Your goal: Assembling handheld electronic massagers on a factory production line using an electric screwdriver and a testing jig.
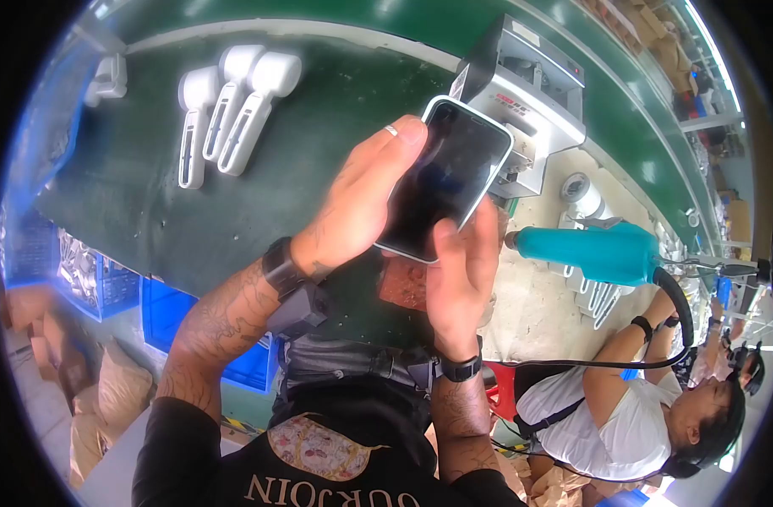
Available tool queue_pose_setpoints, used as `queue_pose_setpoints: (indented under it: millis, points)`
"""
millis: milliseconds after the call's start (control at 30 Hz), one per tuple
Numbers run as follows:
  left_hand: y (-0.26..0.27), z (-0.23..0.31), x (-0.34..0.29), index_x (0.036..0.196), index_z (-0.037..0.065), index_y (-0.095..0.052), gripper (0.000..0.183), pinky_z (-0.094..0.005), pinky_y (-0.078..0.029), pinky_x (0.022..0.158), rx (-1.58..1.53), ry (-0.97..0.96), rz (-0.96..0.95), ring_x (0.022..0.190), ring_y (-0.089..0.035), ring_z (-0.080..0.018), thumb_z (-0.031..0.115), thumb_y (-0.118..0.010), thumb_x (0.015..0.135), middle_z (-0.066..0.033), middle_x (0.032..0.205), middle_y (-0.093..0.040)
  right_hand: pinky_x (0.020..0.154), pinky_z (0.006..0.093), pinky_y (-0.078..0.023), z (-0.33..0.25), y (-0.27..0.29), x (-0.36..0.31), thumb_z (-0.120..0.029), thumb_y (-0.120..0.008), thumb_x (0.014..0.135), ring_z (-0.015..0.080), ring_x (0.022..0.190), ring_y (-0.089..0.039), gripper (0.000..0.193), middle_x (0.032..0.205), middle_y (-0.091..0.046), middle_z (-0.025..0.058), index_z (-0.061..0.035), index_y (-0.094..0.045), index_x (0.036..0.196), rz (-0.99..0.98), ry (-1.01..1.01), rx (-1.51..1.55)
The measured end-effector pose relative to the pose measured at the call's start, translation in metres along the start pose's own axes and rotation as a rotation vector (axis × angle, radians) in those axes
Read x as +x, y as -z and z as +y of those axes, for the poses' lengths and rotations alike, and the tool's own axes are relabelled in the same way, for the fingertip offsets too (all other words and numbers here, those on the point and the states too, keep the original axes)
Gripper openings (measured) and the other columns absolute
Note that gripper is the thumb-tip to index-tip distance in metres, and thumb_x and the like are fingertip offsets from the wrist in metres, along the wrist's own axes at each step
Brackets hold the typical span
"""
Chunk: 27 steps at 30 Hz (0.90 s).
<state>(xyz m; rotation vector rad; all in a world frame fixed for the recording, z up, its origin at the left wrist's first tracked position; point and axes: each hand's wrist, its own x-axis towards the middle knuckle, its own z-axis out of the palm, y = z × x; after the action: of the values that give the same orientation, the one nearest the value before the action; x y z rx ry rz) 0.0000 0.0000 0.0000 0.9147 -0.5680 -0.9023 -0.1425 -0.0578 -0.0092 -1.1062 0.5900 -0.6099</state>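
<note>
Between my two hands I hold a smartphone with a dark screen and a pale rim, tilted above the green work table. My left hand grips its left edge, with the thumb along the upper side. My right hand closes round the lower right corner, its thumb at the bottom of the screen. Below the phone, partly covered by it and my right hand, a reddish-brown block lies on the table. Several white handheld devices with round heads lie together on the far left of the table.
Behind the phone stands a grey and white machine. At the right hangs a teal power screwdriver with a black cable. A co-worker in a white shirt sits at the lower right. Blue crates stand at the left below the table edge.
</note>
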Motion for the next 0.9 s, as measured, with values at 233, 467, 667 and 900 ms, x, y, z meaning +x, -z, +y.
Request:
queue_pose_setpoints:
  millis: [233,467,667,900]
  points:
    - [0.001,-0.004,0.002,0.111,0.003,-0.06,0.036,-0.0254,-0.043,0.087,-0.04,-0.012,0.005,0.096,-0.051,-0.0065,0.036,-0.043,0.11,0.0016,0.104,-0.059,0.113,0.0375,-0.038,0.009,0.003,0.004,-0.009,-0.056,0.096,0.0223,0.132,-0.05,0.062,0.145,-0.05,0.0131,0.0035,-0.034,0.153,-0.109,0.288,-0.132]
    - [-0.006,0.001,-0.003,0.111,0.003,-0.059,0.035,-0.0248,-0.043,0.087,0.121,-0.161,-0.086,0.097,-0.051,-0.0061,0.035,-0.044,0.11,0.0003,0.104,-0.06,0.099,0.0293,-0.045,-0.008,-0.01,0.002,-0.008,-0.055,0.102,0.0121,0.111,-0.054,0.043,0.119,-0.058,0.0059,0.0001,-0.043,0.142,-0.022,0.178,-0.125]
    - [0.0,0.002,-0.004,0.11,0.003,-0.059,0.035,-0.025,-0.043,0.087,0.172,-0.145,-0.116,0.096,-0.05,-0.0059,0.035,-0.046,0.11,0.0006,0.102,-0.059,0.107,0.0337,-0.038,0.002,-0.002,-0.001,-0.001,-0.058,0.091,0.0177,0.123,-0.049,0.056,0.134,-0.051,0.008,0.0009,-0.042,0.145,-0.072,0.275,-0.187]
    - [-0.001,-0.011,-0.001,0.109,0.003,-0.061,0.034,-0.0259,-0.044,0.087,-0.11,-0.071,-0.028,0.095,-0.053,-0.0069,0.034,-0.046,0.11,0.0004,0.103,-0.06,0.115,0.0375,-0.039,0.001,-0.009,-0.003,0.008,-0.055,0.094,0.0237,0.138,-0.046,0.075,0.151,-0.043,0.0165,-0.0017,-0.018,0.158,-0.04,0.328,-0.142]
